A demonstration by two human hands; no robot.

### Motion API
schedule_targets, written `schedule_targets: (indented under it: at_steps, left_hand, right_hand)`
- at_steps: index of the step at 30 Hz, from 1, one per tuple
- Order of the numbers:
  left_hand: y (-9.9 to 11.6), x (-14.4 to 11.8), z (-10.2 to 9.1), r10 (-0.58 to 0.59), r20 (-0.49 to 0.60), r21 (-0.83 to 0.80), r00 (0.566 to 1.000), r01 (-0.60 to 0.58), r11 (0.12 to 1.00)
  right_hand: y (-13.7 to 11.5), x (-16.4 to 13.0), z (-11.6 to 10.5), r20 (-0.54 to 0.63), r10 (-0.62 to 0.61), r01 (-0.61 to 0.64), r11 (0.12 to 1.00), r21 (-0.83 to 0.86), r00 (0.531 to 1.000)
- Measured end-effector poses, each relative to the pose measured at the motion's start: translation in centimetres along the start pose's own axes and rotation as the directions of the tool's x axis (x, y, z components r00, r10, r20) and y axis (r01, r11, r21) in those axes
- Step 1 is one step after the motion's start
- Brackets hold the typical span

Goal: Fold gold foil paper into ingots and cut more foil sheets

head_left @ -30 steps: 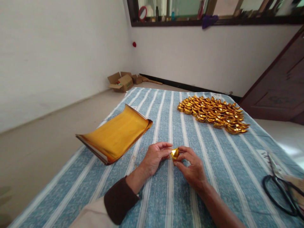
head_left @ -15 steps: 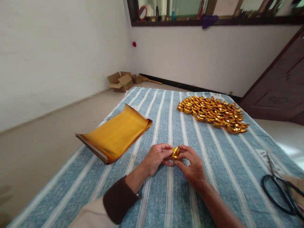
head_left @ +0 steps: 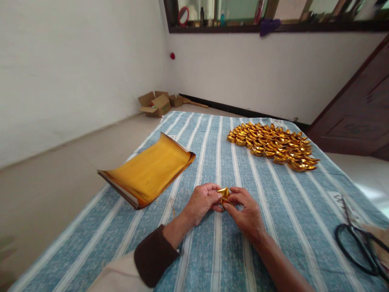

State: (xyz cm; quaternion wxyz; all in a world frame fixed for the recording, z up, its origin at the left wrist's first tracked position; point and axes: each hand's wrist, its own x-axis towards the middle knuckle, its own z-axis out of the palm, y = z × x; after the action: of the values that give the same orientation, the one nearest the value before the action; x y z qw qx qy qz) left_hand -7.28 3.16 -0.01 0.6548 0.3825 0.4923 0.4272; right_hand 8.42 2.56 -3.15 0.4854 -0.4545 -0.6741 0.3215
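Observation:
Between my two hands is a small folded piece of gold foil paper (head_left: 223, 192), shiny and creased. My left hand (head_left: 203, 201) is closed on its left side, thumb and fingers pinching it. On the other side, my right hand (head_left: 244, 209) pinches the paper's right edge between thumb and fingers. The fingertips hide part of the folds. Farther back on the right sits a cluster of several folded gold paper ingots (head_left: 270, 144). A stack of gold paper sheets (head_left: 148, 170), its edges curling up, lies to the left of my hands.
A blue and white striped cloth (head_left: 209, 142) covers the table. Black-handled scissors (head_left: 355, 239) lie at the right edge, by a brownish item (head_left: 379, 243). Open cardboard boxes (head_left: 159, 105) stand on the floor at the back left. A dark door (head_left: 355, 109) is on the right.
The gold foil paper has changed shape between my fingers, its upper part now spread wider and a fold showing near my right thumb. My hands have barely shifted.

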Motion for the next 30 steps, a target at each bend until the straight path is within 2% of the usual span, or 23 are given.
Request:
schedule_targets:
  at_steps: [10, 21, 30]
  left_hand:
    - [-0.75, 0.17, 0.08, 0.032, -0.048, -0.027, 0.998, -0.033, 0.999]
    - [-0.96, 0.17, 0.39, 0.056, -0.041, -0.021, 0.998, -0.057, 0.998]
    - [-0.95, -0.05, 0.78, 0.065, -0.040, -0.045, 0.997, -0.067, 0.997]
  right_hand:
    - [-0.01, 0.06, -0.20, 0.053, 0.176, -0.180, 0.982, 0.064, 0.983]
    - [-0.11, 0.24, -0.23, 0.055, 0.149, -0.153, 0.986, 0.062, 0.987]
    - [0.28, 0.34, -0.45, 0.073, 0.197, -0.201, 0.977, 0.063, 0.978]
